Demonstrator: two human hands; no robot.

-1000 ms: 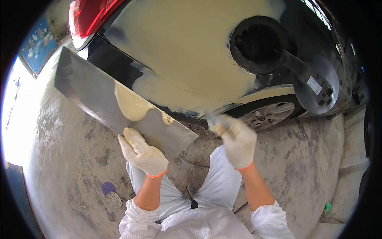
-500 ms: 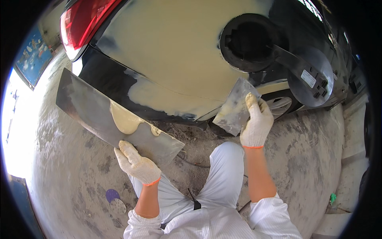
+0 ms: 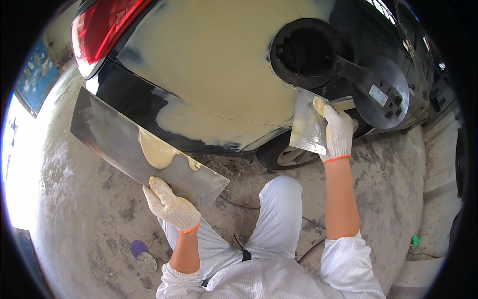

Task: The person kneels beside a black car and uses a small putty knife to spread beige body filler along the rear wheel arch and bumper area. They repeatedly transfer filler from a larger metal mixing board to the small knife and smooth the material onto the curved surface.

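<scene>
My left hand [image 3: 174, 207], in a whitish knit glove with an orange cuff, grips the lower edge of a long grey metal sheet [image 3: 109, 132]. A blob of cream-coloured body filler [image 3: 155, 151] lies on that sheet, with a smaller dab beside it. In my gloved right hand [image 3: 338, 129] is a smeared, flat putty spreader [image 3: 307, 122], thumb on its face. The spreader is raised before the car's rear side panel [image 3: 214, 65], below the fuel filler recess [image 3: 311, 52]; whether it touches the panel I cannot tell. Smooth cream filler covers much of this black panel.
The fuel flap [image 3: 383, 94] hangs open right of my right hand. A red tail light [image 3: 107, 30] is at upper left, a wheel [image 3: 294, 155] below the spreader. Sanding discs [image 3: 146, 261] and a dark hose [image 3: 311, 250] lie on the concrete floor [image 3: 378, 199].
My right hand has moved up and to the right with the spreader, which is now turned more upright. The left hand and the metal sheet have hardly moved.
</scene>
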